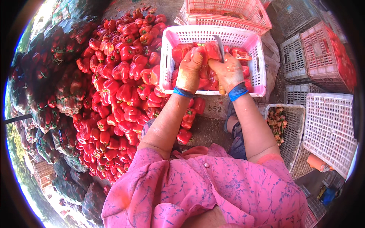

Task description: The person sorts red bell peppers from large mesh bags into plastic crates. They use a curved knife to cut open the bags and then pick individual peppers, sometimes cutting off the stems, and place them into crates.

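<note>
Both my hands wear stained yellow-orange gloves with blue bands at the wrists, and they are over a white and pink plastic crate point(259, 62). My left hand point(189, 71) is closed around a red bell pepper point(211, 50). In my right hand point(229, 73) is a knife point(219, 45), its curved blade pointing up and away beside the pepper; the grip hides its handle. Whether the blade touches the pepper I cannot tell. Below them, cut red pepper pieces point(241, 54) lie in the crate, partly hidden by my hands.
A large heap of whole red peppers point(125, 91) spreads on the left, with filled net sacks point(70, 87) beyond it. Another pink crate point(228, 18) stands behind. At right, a crate point(294, 114) holds pepper cores point(277, 125), near stacked crates point(319, 53) and a tilted white crate point(330, 127).
</note>
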### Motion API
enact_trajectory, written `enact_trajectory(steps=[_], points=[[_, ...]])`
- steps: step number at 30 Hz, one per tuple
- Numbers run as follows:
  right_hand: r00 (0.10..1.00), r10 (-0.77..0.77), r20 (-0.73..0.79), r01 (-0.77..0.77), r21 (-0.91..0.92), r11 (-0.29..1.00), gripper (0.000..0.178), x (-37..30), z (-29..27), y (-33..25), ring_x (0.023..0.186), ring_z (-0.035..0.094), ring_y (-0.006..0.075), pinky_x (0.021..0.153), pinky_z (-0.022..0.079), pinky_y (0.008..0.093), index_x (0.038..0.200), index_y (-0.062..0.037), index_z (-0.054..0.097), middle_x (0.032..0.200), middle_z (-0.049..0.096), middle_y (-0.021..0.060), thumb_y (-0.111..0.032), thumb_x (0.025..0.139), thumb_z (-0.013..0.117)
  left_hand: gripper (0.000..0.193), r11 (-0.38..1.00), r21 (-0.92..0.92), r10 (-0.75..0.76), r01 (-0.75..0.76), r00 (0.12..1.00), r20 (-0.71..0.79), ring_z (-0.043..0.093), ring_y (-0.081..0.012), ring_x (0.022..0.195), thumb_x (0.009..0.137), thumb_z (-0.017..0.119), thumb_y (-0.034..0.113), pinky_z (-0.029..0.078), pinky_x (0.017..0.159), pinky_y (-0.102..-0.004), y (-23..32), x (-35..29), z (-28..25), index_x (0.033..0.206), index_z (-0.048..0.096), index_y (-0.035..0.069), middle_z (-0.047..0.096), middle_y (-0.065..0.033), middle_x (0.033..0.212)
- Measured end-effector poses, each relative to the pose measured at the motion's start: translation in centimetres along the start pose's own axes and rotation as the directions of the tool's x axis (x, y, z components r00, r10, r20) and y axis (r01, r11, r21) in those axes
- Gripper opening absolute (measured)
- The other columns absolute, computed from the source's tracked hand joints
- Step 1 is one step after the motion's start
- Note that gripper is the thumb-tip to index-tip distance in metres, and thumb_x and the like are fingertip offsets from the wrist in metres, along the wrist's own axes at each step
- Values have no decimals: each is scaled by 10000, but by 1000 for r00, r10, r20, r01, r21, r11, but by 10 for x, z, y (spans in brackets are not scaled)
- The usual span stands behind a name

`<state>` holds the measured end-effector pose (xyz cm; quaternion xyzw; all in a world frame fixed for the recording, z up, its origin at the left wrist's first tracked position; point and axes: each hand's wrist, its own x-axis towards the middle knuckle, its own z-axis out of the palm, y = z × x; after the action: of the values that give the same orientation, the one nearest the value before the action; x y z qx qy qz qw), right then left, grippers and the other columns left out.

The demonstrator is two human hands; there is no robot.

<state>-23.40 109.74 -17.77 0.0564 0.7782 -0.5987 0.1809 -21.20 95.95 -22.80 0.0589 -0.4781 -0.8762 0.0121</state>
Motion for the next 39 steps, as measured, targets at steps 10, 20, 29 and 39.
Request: enact_trajectory(steps=[10,20,29,39], points=[[941,268,207,-337,500,798,238,34,-36,40,445,557,218,400,443,331,911,-51,698,710,672,80,-269,889,605,464,998,52,-41,33,986,163,600,-88,878,893,733,354,490,748,-241,10,-1,7,1204,627,27,671,-9,1020],[893,-394,-216,295,-380,877,352,37,-15,25,852,687,218,765,533,292,980,-31,667,840,696,114,-362,870,714,331,209,915,337,-344,904,262,652,-302,826,742,816,275,519,717,-410,-9,20,3,942,649,72,671,-110,929],[986,-145,-86,156,138,978,194,37,-20,27,653,673,217,468,507,344,975,-37,655,748,655,120,-209,905,599,358,378,845,318,-378,910,265,640,-332,845,697,832,157,518,749,-385,-9,16,9,1003,668,69,652,-130,897],[994,-92,67,75,226,971,299,22,-25,7,571,588,111,471,437,259,1085,-76,692,850,683,13,-315,906,699,358,333,814,327,-476,868,374,634,-366,887,699,808,121,509,773,-413,7,23,-2,1018,659,54,656,-162,953]])
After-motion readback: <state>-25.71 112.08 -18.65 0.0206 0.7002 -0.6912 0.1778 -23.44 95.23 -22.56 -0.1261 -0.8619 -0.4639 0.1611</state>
